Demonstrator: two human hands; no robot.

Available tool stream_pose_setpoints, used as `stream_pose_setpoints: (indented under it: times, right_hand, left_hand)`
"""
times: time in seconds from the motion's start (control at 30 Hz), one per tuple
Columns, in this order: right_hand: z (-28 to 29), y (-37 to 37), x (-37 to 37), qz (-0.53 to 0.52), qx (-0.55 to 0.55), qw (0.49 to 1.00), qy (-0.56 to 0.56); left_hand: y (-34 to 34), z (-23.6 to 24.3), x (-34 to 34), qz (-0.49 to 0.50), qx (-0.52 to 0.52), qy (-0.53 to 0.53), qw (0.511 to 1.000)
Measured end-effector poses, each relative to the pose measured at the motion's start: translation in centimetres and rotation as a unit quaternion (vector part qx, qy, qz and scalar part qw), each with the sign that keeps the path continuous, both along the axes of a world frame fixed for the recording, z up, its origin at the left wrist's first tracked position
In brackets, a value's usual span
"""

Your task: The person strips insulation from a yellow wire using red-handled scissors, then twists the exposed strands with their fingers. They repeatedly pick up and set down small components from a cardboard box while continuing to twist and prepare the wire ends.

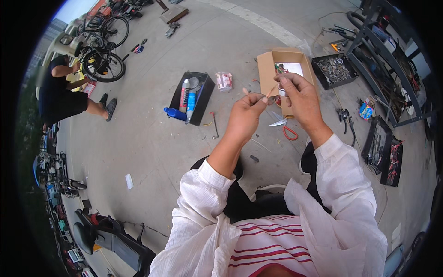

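Observation:
My left hand (247, 117) is closed, pinching a thin copper-coloured strand (271, 93) between thumb and finger. My right hand (300, 104) is closed on a small white item (282, 91) at the other end of the strand, its exact shape partly hidden by my fingers. Both hands are raised close together in front of an open cardboard box (266, 69) holding small coloured pieces and white paper. Below them on the concrete lie scissors (289, 132) with red handles. A black bin (200, 118) with tubes and a blue bottle is left of my hands, beside a small clear pack (224, 81).
A person (59, 92) works at bicycles (104, 64) on the left. At the right are a metal rack (369, 67), a hardware bin (334, 71), toolboxes (377, 145) and pliers (344, 120). A scooter (115, 244) stands at lower left; loose tools lie on the ground.

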State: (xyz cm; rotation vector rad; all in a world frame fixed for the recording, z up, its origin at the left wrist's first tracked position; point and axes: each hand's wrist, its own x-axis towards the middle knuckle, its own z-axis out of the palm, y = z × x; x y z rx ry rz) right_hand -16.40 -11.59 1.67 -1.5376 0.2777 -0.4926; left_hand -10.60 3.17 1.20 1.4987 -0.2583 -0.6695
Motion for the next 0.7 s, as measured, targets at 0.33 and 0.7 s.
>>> stream_pose_setpoints:
  times: [0.33,0.7]
  right_hand:
    - [-1.4,-1.3,0.1,-0.017,-0.009,1.0,0.0]
    - [0.6,-8.5,-1.1,-0.33,-0.176,0.918,-0.129]
  left_hand:
    - [0.2,-2.0,0.7,-0.046,0.012,-0.081,0.996]
    - [0.5,-1.7,2.4,0.107,-0.006,0.042,0.993]
